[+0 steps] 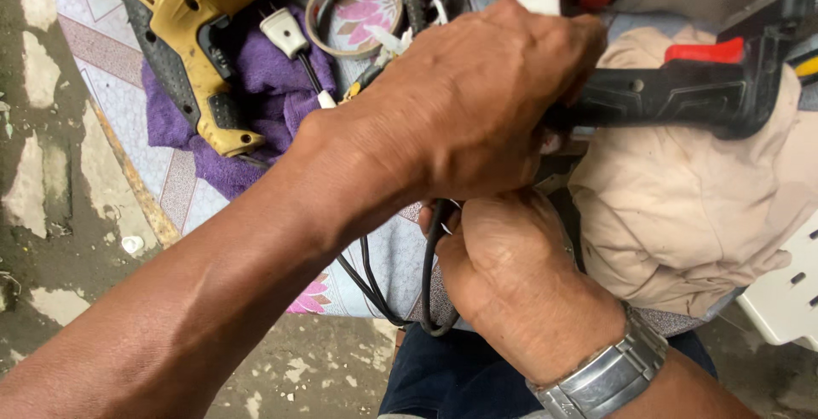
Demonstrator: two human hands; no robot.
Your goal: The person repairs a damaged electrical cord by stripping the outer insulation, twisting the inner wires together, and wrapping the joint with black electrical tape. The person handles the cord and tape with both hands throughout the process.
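A: Where are the hands?

B: The left hand (477, 104) is wrapped tight around the black plastic handle of a power tool (673, 95), at two o'clock on the beige cloth (682, 214). The right hand (511, 274), at five o'clock, curls its fingers around a black rubber cable (428, 265).

A: And around them?

B: At eleven o'clock a yellow and black electric drill (183, 35) lies on a purple towel (264, 86), beside a white plug (285, 34) and a ring of brown tape (354, 10).
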